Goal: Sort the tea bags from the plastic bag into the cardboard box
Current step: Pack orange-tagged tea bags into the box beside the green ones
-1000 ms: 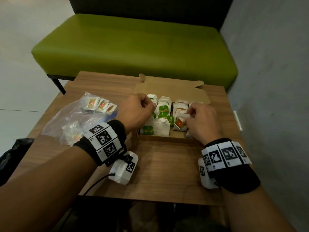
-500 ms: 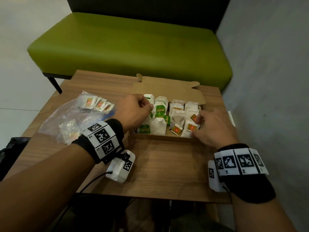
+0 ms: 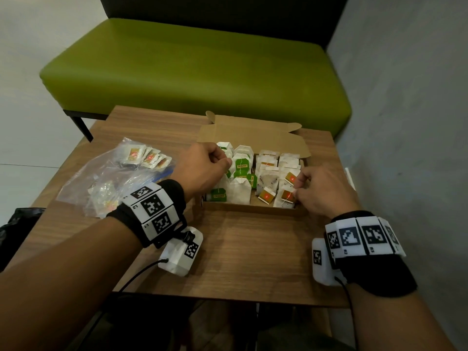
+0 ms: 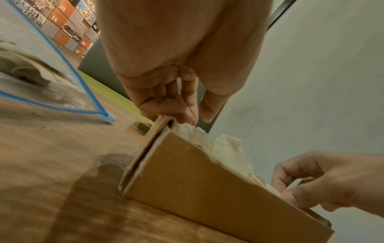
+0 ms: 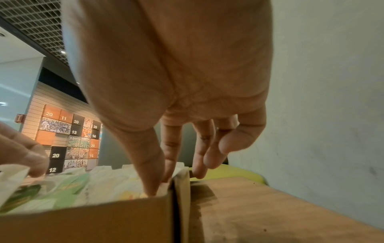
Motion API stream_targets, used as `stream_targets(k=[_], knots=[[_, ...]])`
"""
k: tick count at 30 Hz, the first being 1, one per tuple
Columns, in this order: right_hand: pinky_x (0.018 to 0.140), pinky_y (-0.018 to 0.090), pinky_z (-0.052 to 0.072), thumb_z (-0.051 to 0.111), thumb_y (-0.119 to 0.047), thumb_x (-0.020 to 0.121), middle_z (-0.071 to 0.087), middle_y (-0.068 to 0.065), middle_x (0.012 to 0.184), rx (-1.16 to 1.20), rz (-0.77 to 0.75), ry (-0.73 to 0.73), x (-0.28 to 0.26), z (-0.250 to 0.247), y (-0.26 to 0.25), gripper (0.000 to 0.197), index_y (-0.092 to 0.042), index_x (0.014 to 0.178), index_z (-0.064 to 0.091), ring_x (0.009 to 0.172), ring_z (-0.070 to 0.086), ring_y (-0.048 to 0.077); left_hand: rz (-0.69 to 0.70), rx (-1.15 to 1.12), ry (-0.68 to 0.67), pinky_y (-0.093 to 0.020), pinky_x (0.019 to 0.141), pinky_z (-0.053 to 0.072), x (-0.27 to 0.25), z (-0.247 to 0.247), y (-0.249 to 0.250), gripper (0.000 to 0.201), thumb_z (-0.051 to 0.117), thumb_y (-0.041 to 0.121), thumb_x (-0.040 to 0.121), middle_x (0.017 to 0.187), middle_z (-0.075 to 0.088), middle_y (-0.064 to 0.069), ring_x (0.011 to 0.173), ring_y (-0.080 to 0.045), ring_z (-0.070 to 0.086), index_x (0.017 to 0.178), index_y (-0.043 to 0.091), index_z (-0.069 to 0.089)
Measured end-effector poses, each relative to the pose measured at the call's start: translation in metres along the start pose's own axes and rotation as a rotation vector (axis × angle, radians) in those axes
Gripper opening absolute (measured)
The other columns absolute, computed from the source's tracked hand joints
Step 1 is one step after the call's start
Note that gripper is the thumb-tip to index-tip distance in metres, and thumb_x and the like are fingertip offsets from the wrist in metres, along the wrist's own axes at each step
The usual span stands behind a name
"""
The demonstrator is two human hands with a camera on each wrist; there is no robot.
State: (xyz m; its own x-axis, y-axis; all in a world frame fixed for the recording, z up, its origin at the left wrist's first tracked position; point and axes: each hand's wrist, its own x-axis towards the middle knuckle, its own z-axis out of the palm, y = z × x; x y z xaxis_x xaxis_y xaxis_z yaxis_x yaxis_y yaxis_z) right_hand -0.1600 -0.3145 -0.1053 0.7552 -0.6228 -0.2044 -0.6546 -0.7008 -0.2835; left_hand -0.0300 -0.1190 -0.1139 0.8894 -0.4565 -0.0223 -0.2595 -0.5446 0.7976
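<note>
Both hands are inside the cardboard box (image 3: 250, 207) at the tabletop's far right. The right hand (image 3: 320, 190) pinches an orange-tagged tea bag (image 3: 287, 196) in the box's near right corner. The left hand (image 3: 202, 168) is curled among the green-tagged tea bags (image 3: 241, 164); whether it grips one I cannot tell. The plastic bag (image 3: 106, 178) with the remaining bags lies at the left edge, nearer the left hand.

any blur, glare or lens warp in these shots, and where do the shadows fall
Head view: dim but sharp, edges bowed by the wide lens, glare on the plastic bag. Left wrist view: left hand soft, its shadow dark on the table. Right wrist view: right hand blurred up close, tea bags smeared.
</note>
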Motion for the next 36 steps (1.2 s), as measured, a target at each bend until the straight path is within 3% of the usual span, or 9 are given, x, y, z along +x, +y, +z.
stream_targets(k=[5, 10, 15, 18, 24, 32, 36], knots=[[0.073, 0.032, 0.038, 0.068, -0.022, 0.093, 0.06, -0.002, 0.11, -0.019, -0.063, 0.075, 0.0, -0.004, 0.003, 0.014, -0.03, 0.081, 0.066, 0.098, 0.054, 0.017, -0.003, -0.008, -0.009, -0.036, 0.077, 0.058, 0.0, 0.001, 0.0, 0.013, 0.065, 0.028, 0.093, 0.088, 0.071, -0.001, 0.085, -0.016, 0.066, 0.093, 0.015, 0.07], [0.082, 0.037, 0.04, 0.067, -0.02, 0.092, 0.062, 0.002, 0.113, -0.086, -0.096, 0.128, 0.0, -0.011, 0.0, 0.015, -0.03, 0.081, 0.066, 0.118, 0.047, 0.028, -0.002, -0.003, -0.007, -0.034, 0.075, 0.058, 0.0, 0.001, -0.001, 0.012, 0.065, 0.028, 0.093, 0.087, 0.07, 0.001, 0.084, -0.014, 0.066, 0.092, 0.017, 0.07], [0.095, 0.044, 0.04, 0.069, -0.028, 0.09, 0.063, 0.002, 0.116, -0.126, -0.112, 0.117, -0.002, -0.013, -0.005, 0.005, -0.031, 0.092, 0.065, 0.121, 0.046, 0.029, 0.003, 0.013, -0.012, -0.029, 0.07, 0.054, 0.0, 0.002, 0.0, 0.013, 0.065, 0.029, 0.093, 0.086, 0.069, 0.002, 0.083, -0.013, 0.065, 0.092, 0.017, 0.069], [0.103, 0.045, 0.035, 0.071, -0.044, 0.087, 0.056, -0.003, 0.121, -0.15, -0.203, 0.147, -0.012, -0.008, -0.012, 0.025, -0.033, 0.106, 0.06, 0.125, 0.044, 0.025, 0.008, 0.017, -0.013, -0.027, 0.067, 0.052, 0.001, 0.001, 0.0, 0.013, 0.065, 0.029, 0.093, 0.085, 0.069, 0.002, 0.081, -0.012, 0.064, 0.091, 0.017, 0.07], [0.099, 0.043, 0.035, 0.072, -0.057, 0.082, 0.054, -0.003, 0.122, -0.332, -0.27, 0.059, -0.018, 0.007, -0.029, 0.033, -0.036, 0.105, 0.065, 0.122, 0.043, 0.022, 0.011, 0.015, -0.025, -0.023, 0.063, 0.048, 0.0, 0.001, 0.0, 0.013, 0.065, 0.028, 0.093, 0.083, 0.068, 0.002, 0.078, -0.011, 0.062, 0.092, 0.016, 0.069], [0.094, 0.044, 0.036, 0.077, -0.053, 0.079, 0.061, -0.002, 0.113, -0.436, -0.252, 0.063, -0.008, 0.012, -0.037, 0.03, -0.031, 0.095, 0.064, 0.115, 0.051, 0.023, 0.015, 0.031, -0.055, -0.026, 0.067, 0.051, 0.001, 0.0, 0.0, 0.012, 0.067, 0.029, 0.092, 0.085, 0.067, 0.003, 0.08, -0.011, 0.062, 0.092, 0.017, 0.068], [0.094, 0.045, 0.038, 0.076, -0.049, 0.081, 0.06, -0.002, 0.111, -0.429, -0.281, 0.057, -0.006, 0.015, -0.04, 0.027, -0.03, 0.093, 0.06, 0.113, 0.052, 0.024, 0.018, 0.03, -0.052, -0.022, 0.063, 0.046, 0.001, 0.001, -0.002, 0.01, 0.068, 0.028, 0.091, 0.082, 0.066, 0.004, 0.078, -0.01, 0.061, 0.089, 0.019, 0.068]])
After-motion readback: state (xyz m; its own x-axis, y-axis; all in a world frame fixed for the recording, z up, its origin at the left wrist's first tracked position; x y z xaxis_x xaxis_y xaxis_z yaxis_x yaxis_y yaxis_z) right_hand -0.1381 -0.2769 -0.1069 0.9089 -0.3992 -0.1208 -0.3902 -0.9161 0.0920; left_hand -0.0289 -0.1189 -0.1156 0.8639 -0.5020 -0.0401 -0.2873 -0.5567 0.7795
